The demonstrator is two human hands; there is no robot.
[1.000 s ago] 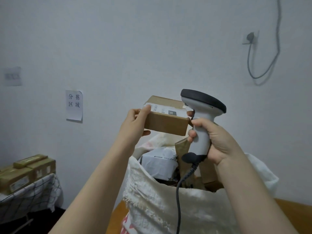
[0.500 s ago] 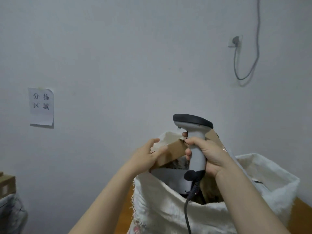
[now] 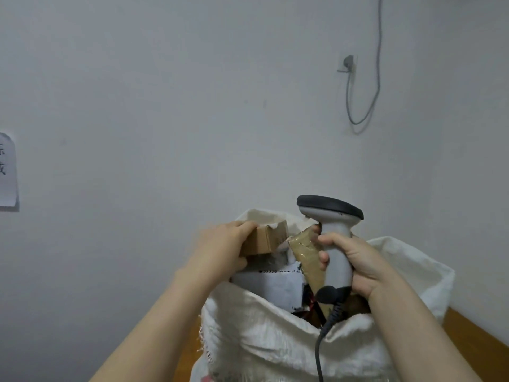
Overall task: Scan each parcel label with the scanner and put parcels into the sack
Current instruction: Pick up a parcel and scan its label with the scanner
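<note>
1. The left hand gripped a small box, thumb under one end and fingers curled over the top, holding it over the open sack near the far rim.
2. The right hand was wrapped tight around the handle of the scanner, which stood upright over the sack's mouth, head level, its coiled cable falling over the near rim.
3. The box sat tilted, one corner dipping toward the parcels below. Its label could not be made out from this angle.
4. Inside the sack lay a white parcel with printed text and a long brown taped parcel leaning upright just beside the scanner handle. The sack looked fairly full.
5. The step in hand looked like dropping the box in. Done well, it would mean lowering the box onto the white parcel's flat face, where there was room, not onto the leaning brown one, which could tip.
6. Opening the fingers only once the box was below the rim would guard against it bouncing out over the far edge.
7. The scanner would be best kept clear and its cable out of the mouth, so nothing snagged.
8. Beyond stood a plain wall with a paper sign at left and a wire hanging from a socket.
</note>
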